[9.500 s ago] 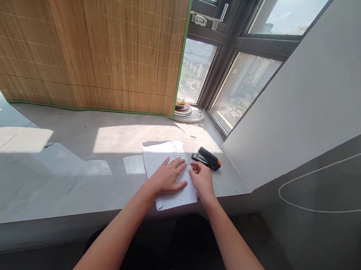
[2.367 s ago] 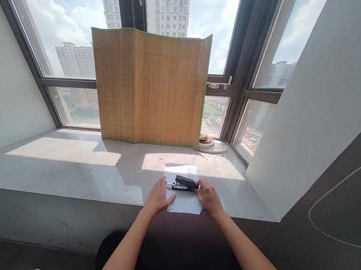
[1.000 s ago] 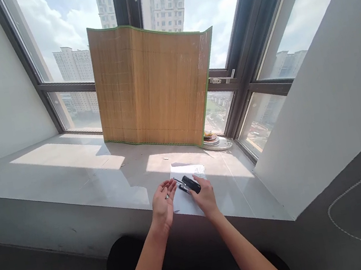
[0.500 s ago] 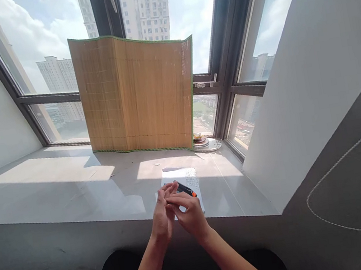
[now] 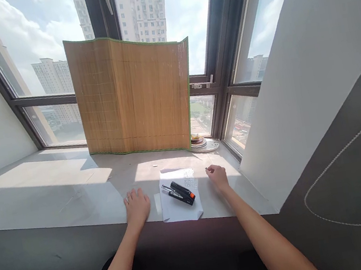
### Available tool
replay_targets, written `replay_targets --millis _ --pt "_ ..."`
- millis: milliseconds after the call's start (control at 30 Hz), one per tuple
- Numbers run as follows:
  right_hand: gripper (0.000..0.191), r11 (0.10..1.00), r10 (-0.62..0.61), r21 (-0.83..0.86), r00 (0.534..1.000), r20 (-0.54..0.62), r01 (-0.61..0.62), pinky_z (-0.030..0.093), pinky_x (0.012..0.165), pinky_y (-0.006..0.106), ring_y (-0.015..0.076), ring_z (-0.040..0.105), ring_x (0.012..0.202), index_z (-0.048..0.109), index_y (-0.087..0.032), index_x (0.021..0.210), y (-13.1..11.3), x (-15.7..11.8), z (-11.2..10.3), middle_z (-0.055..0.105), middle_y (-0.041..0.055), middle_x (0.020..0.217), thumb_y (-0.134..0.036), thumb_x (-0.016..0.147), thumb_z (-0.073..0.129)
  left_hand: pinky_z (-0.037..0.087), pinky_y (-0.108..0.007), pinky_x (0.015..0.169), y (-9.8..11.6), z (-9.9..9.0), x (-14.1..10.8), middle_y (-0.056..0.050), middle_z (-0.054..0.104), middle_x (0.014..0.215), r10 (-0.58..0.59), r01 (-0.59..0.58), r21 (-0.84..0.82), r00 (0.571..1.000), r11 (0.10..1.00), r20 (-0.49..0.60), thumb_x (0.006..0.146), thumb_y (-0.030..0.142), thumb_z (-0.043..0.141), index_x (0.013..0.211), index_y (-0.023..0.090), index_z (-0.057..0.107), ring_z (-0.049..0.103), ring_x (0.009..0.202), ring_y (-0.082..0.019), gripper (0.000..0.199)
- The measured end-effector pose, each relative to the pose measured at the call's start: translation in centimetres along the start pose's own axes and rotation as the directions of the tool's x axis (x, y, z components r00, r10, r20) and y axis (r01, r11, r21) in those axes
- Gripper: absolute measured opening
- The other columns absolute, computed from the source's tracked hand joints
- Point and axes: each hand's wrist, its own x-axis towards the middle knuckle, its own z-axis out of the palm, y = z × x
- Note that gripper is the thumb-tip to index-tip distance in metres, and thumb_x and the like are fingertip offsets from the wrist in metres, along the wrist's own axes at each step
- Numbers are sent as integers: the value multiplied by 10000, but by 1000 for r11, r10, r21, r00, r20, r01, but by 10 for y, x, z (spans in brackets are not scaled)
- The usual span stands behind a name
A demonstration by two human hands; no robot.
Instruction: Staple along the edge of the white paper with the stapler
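Observation:
My left hand [image 5: 137, 207] lies flat on the white sill [image 5: 57, 204], fingers spread, left of a sheet of white paper [image 5: 175, 211]. On the paper rest a black stapler [image 5: 182, 191] with an orange part and a slim pen-like item [image 5: 172, 191] beside it. To the right of the paper, my right hand [image 5: 218, 177] is pinched just over the sill, with something tiny at its fingertips that I cannot make out. Printed or written marks show on the paper's upper right.
A bamboo mat [image 5: 133, 97] with green edging stands against the window. Stacked plates [image 5: 204, 144] sit at its lower right. A small white piece [image 5: 154, 165] lies behind the paper. A beaded cord [image 5: 323, 171] hangs at the right.
My hands, together over the paper before, have parted. The left has moved left onto the sill and opened flat; the right has moved right. The stapler and paper now show fully.

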Motion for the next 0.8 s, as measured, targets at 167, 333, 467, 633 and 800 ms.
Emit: replay_targets --millis 167,333,467,633,800 --pt "281 992 24 -122 999 -21 -26 505 856 317 264 697 1030 811 -160 1068 -2 46 24 774 138 1074 -201 967 552 301 -620 1228 2 -1 0 -268 515 1573 -7 8 44 1000 999 -8 1035 284 408 1467 58 594 412 1500 -432 523" --pt "306 977 -60 -201 996 68 72 454 971 316 277 603 1239 786 -177 1184 1 45 49 729 136 1265 -148 989 552 306 -605 1222 -1 -2 1 -268 508 1574 9 -10 66 1000 998 17 1040 304 415 1474 65 590 403 1501 -440 526" --pt "482 965 -70 -246 992 101 93 457 987 315 279 618 1231 621 -85 1459 10 34 48 742 178 1200 -98 992 503 303 -612 1212 -2 1 -1 -275 516 1554 18 -17 80 1000 997 -10 1028 270 407 1451 64 602 411 1487 -428 509" --pt "457 945 -109 -292 984 142 147 399 1135 396 322 537 1404 637 -18 1414 16 -5 53 613 274 1461 -102 1012 437 397 -650 1071 8 -2 17 -288 580 1408 -25 20 106 999 994 45 994 245 415 1378 89 634 508 1343 -467 469" --pt "483 914 -181 -344 975 129 215 339 1216 471 348 473 1490 608 6 1443 19 -28 59 548 297 1536 -162 1042 398 478 -515 1004 47 1 78 -291 630 1264 73 -71 -44 996 997 59 940 83 409 1206 77 683 607 1215 -400 382"
